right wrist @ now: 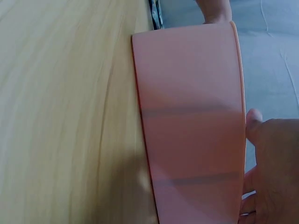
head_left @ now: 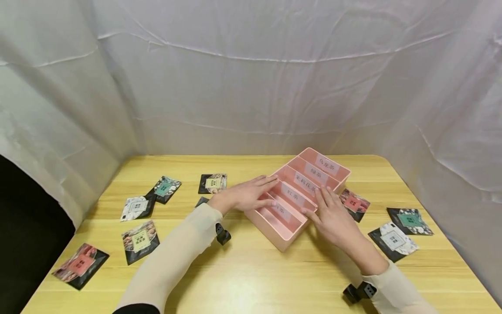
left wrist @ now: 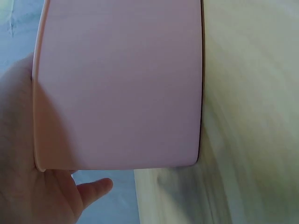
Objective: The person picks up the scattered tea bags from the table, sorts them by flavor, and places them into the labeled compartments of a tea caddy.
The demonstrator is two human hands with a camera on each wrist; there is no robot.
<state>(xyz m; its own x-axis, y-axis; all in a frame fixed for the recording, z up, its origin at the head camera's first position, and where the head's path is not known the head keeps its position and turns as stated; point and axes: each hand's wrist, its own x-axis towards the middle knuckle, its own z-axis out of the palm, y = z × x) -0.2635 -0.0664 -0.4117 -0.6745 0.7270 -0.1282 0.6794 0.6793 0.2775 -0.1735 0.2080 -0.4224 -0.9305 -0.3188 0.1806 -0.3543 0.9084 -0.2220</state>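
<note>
A pink divided box (head_left: 270,235) stands at an angle on the table, its several slanted compartments bearing white handwritten labels; no sachet shows inside it. My left hand (head_left: 251,192) rests over its left rim, fingers outstretched across the compartments and thumb over the front ones. On the opposite rim lies my right hand (head_left: 333,216), fingers extended over the edge and thumb near the front right part. The left wrist view shows the box's plain end wall (left wrist: 126,84) beside the left hand (left wrist: 18,140). In the right wrist view, the right thumb (right wrist: 253,123) touches the upper edge.
Left of the box lie black tea sachets with red (head_left: 80,265), yellow (head_left: 141,240), white (head_left: 136,207) and green (head_left: 166,189) labels. Another yellow one (head_left: 212,183) is behind the left arm. Red (head_left: 354,203), green (head_left: 409,220) and white (head_left: 393,240) ones lie right. Curtains surround the table.
</note>
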